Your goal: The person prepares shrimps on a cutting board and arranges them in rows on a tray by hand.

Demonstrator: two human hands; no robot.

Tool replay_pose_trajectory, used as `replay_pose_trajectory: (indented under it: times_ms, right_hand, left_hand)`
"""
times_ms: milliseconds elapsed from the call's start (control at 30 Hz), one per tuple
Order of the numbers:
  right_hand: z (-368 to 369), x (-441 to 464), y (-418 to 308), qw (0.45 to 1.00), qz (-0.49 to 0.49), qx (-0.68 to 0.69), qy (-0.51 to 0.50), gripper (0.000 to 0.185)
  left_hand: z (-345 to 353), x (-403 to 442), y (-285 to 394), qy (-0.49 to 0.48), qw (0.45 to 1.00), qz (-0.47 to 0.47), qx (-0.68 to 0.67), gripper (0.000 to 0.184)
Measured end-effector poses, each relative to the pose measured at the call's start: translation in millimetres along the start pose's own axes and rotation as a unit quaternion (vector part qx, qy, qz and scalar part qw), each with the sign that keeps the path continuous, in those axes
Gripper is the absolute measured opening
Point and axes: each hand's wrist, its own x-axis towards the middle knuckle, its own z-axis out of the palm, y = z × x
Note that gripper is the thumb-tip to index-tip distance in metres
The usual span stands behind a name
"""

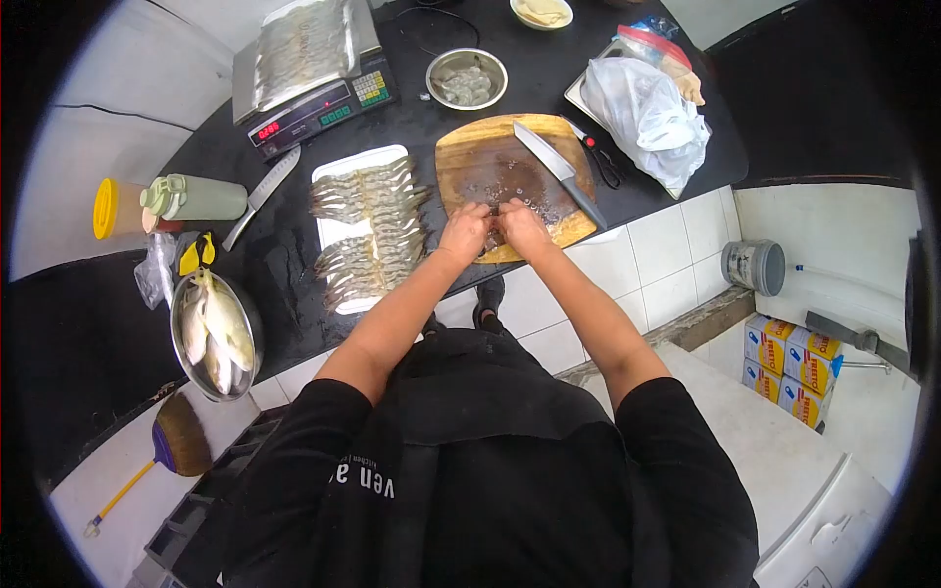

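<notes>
Over the near half of a wet wooden cutting board (470,157), my left hand (469,229) and my right hand (520,221) work close together. The fingers of both are bent and closed round something small and dark between them, too hidden to name. A knife (559,171) with a grey handle lies across the board's right side. Left of the board, a white tray (338,231) holds rows of shrimp (372,235). A metal bowl (467,78) behind the board contains peeled, greyish shrimp.
A scale (319,113) bears another shrimp tray at the back left. Near the left edge are a second knife (263,196), a bottle (201,198) and a bowl of fish (218,333). Plastic bags (647,113) and scissors (600,159) lie on the right.
</notes>
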Motion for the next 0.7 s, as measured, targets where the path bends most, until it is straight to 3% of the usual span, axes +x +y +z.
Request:
replay_pose_trajectory:
  times_ms: [67, 400, 500, 567, 600, 667, 700]
  right_hand:
    - [-6.6, 1.1, -3.0, 0.999, -0.046, -0.018, -0.007, 0.012]
    - [-12.6, 4.2, -8.6, 0.997, -0.046, -0.055, -0.03, 0.014]
    - [-27.1, 7.9, -11.2, 0.995, -0.023, -0.043, -0.087, 0.01]
    - [-39.5, 1.0, -9.8, 0.995, -0.045, 0.009, -0.085, 0.019]
    - [-42.9, -2.9, -2.8, 0.997, -0.049, 0.001, -0.054, 0.045]
    - [-48.2, -11.7, 5.2, 0.997, -0.024, -0.015, -0.068, 0.045]
    - [-49.0, -16.2, 10.0, 0.996, 0.006, -0.035, -0.079, 0.045]
  left_hand:
    - [5.9, -0.8, -1.7, 0.014, 1.0, 0.0, -0.005, 0.012]
    - [-3.8, 0.9, 2.3, -0.024, 1.0, 0.002, 0.019, 0.011]
    - [-10.0, 1.0, 2.4, -0.024, 1.0, 0.004, 0.016, 0.012]
    - [-14.2, -1.2, 3.8, -0.037, 0.999, 0.003, 0.015, 0.012]
    - [-17.2, -1.1, 6.7, -0.015, 1.0, -0.011, -0.011, 0.012]
    - [-19.5, -3.9, 8.9, 0.005, 0.999, -0.029, -0.035, 0.011]
    - [-19.2, -3.4, 7.8, -0.032, 0.999, -0.032, -0.014, 0.011]
